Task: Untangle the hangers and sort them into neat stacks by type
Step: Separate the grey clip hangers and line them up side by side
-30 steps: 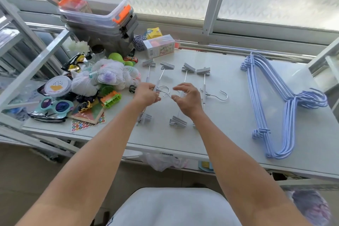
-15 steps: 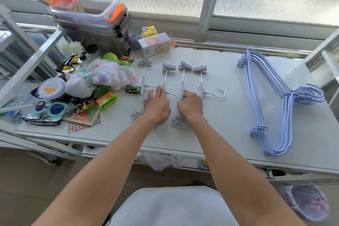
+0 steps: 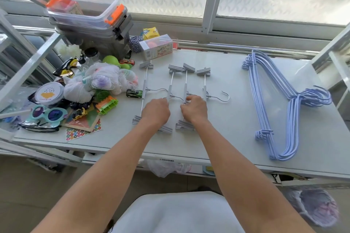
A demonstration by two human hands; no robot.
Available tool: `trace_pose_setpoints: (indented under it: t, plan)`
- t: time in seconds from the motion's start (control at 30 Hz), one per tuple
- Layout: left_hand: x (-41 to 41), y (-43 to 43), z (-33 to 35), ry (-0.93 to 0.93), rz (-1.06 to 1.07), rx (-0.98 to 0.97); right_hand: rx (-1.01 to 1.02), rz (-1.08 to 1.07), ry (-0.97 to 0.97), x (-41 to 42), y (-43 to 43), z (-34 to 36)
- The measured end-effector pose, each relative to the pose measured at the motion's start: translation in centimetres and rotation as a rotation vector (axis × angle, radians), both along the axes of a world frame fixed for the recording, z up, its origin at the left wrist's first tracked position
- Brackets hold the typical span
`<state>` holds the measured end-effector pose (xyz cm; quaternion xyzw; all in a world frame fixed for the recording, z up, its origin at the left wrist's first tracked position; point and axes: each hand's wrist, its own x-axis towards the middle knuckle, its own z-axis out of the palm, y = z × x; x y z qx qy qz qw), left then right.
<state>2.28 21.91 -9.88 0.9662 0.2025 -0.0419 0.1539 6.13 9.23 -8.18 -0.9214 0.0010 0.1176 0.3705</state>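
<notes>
Several grey clip hangers (image 3: pixel 205 83) lie side by side on the white table (image 3: pixel 227 138), bars running front to back and metal hooks pointing right. My left hand (image 3: pixel 156 112) curls its fingers onto the bar of the second clip hanger (image 3: pixel 171 83). My right hand (image 3: pixel 194 108) pinches the bar of the third clip hanger (image 3: pixel 186 81) near its hook. The near clips of both are partly hidden under my wrists. A nested stack of blue wire hangers (image 3: pixel 265 100) lies flat at the right, apart from both hands.
Left of the clip hangers sit a green toy car (image 3: pixel 134 93), a white mesh bundle (image 3: pixel 100 81), toy sunglasses (image 3: pixel 47 114) and other small toys. Stacked plastic bins (image 3: pixel 89 17) and a small box (image 3: pixel 156 46) stand at the back. Metal frames flank both table ends.
My hands have come nearer along the bars, away from the hook they pinched a second ago. The second hanger now lies flat in the row.
</notes>
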Motion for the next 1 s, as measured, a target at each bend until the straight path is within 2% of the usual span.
trace_pose_setpoints:
  t: [0.2, 0.3, 0.6, 0.83, 1.0]
  plan:
    - [-0.1, -0.9, -1.2, -0.168, -0.005, 0.057, -0.007, 0.021, -0.007, -0.1, -0.1, 0.2]
    - [0.2, -0.8, -1.0, -0.126, -0.016, 0.088, -0.022, 0.026, -0.026, -0.2, -0.2, 0.2]
    - [0.2, 0.0, -0.4, 0.067, -0.105, -0.048, -0.061, 0.033, -0.015, -0.2, 0.2, -0.3]
    - [0.4, -0.3, -0.2, 0.060, -0.065, -0.066, -0.078, 0.048, -0.025, 0.0, 0.3, -0.5]
    - [0.6, -0.5, -0.5, 0.003, -0.035, -0.165, -0.078, 0.011, -0.027, 0.2, 0.1, -0.8]
